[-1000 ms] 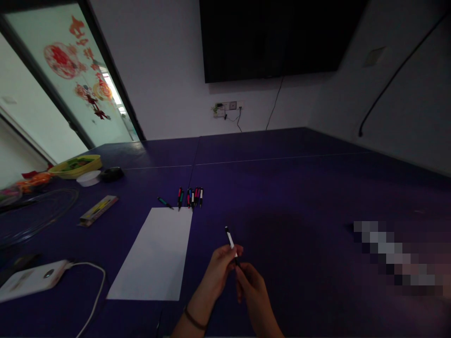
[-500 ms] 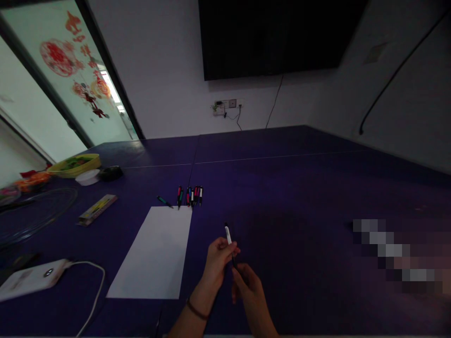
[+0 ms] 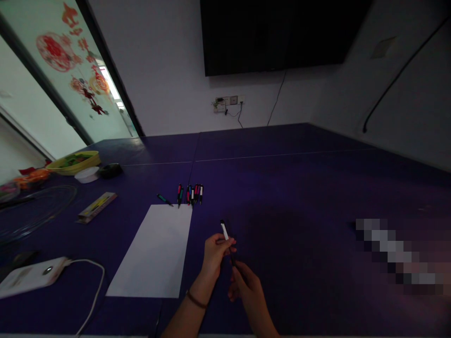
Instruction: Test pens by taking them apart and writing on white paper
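Observation:
A white and black pen [image 3: 224,230] is held between my two hands above the purple table, its dark end tilted up and away from me. My left hand [image 3: 214,254] pinches the pen around its middle. Lower down, my right hand [image 3: 247,280] has thumb and fingers closed on the pen's dark near end. To the left of my hands lies a blank white sheet of paper [image 3: 155,253]. Several pens [image 3: 192,195] in red, blue, green, purple and white lie in a group at the paper's far edge, and a green pen [image 3: 165,200] lies slightly apart.
On the left are a narrow box [image 3: 97,206], a white power bank [image 3: 33,277] with a cable, a coil of clear tubing [image 3: 66,197], a white bowl [image 3: 87,175] and a yellow basket [image 3: 75,163]. A blurred-out object [image 3: 391,249] is at the right. The purple table [image 3: 299,188] reaches the wall.
The pen's upper end has shifted slightly left, with both hands moving a little left and up. Both hands keep hold of the pen. The view has shifted slightly.

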Demonstrator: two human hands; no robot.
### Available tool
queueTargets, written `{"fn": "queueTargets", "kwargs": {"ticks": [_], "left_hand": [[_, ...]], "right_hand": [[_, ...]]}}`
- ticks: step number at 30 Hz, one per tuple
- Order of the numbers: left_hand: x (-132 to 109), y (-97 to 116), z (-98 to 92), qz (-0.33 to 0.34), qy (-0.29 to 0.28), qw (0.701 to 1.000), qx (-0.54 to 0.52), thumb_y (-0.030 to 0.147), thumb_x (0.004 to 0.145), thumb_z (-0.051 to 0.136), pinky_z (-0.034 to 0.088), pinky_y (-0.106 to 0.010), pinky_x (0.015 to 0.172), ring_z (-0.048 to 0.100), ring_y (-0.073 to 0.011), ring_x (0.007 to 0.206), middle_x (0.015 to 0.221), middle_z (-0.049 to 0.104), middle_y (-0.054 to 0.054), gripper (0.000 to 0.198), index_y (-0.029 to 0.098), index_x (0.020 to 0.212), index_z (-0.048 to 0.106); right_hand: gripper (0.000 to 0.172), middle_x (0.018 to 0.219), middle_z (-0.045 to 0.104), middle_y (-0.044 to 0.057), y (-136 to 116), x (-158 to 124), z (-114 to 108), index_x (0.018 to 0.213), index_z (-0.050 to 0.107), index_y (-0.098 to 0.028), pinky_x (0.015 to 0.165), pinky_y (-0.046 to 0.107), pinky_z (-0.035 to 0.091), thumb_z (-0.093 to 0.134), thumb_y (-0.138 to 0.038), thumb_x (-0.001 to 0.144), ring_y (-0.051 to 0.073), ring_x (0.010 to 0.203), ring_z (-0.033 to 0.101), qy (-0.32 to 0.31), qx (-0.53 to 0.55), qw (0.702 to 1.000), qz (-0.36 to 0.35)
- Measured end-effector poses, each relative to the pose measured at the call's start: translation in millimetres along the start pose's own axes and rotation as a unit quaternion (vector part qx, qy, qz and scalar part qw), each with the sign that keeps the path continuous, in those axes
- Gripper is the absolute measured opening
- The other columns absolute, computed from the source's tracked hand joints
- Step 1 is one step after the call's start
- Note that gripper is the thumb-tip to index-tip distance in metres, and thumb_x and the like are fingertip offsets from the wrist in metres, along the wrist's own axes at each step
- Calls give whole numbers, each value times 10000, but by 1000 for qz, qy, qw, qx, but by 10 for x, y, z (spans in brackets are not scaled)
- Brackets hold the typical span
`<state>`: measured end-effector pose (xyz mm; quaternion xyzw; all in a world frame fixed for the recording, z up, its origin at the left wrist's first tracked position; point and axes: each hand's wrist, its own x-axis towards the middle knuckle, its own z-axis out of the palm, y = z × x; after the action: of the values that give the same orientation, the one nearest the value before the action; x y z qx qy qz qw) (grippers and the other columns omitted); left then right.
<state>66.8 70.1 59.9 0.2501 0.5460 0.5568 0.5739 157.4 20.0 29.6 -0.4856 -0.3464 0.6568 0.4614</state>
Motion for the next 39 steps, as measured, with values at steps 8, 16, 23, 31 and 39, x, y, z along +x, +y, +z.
{"fn": "queueTargets", "kwargs": {"ticks": [8, 16, 23, 31, 39], "left_hand": [[130, -6, -38, 22, 12, 1000, 8, 293, 536, 739, 460, -217, 516, 611, -136, 538, 666, 660, -68, 281, 118, 687, 578], [254, 52, -71, 26, 42, 999, -8, 254, 550, 743, 466, -218, 533, 611, -128, 533, 664, 660, -76, 244, 120, 666, 575], [386, 86, -87, 29, 49, 998, -12, 240, 578, 730, 474, -218, 536, 612, -124, 542, 649, 653, -66, 225, 123, 679, 566], [472, 8, -60, 13, 41, 999, 8, 200, 592, 717, 478, -221, 504, 606, -125, 507, 626, 647, -62, 203, 124, 677, 550], [447, -91, -57, -5, 26, 999, 27, 200, 604, 708, 483, -213, 498, 611, -128, 512, 626, 648, -64, 199, 120, 677, 540]], "right_hand": [[547, 517, 491, -56, 27, -1, -8, 835, 546, -144, 268, 202, 378, 611, -604, 546, 105, 310, 501, -6, -7, 1000, 19], [540, 523, 495, -51, 72, -7, -46, 819, 555, -149, 262, 201, 370, 615, -606, 538, 105, 311, 499, -3, -10, 1000, 24], [511, 510, 500, -42, 102, 2, -126, 834, 577, -147, 291, 209, 359, 570, -598, 596, 113, 334, 504, -8, -58, 998, 3], [257, 607, 633, 21, -113, 211, -460, 879, 589, -198, 510, 268, 393, 536, -393, 720, 180, 545, 588, 73, -297, 940, -149], [189, 791, 630, 76, -243, 441, -310, 867, 590, -189, 602, 281, 405, 424, -233, 789, 195, 681, 604, 75, -481, 841, -237]]}}
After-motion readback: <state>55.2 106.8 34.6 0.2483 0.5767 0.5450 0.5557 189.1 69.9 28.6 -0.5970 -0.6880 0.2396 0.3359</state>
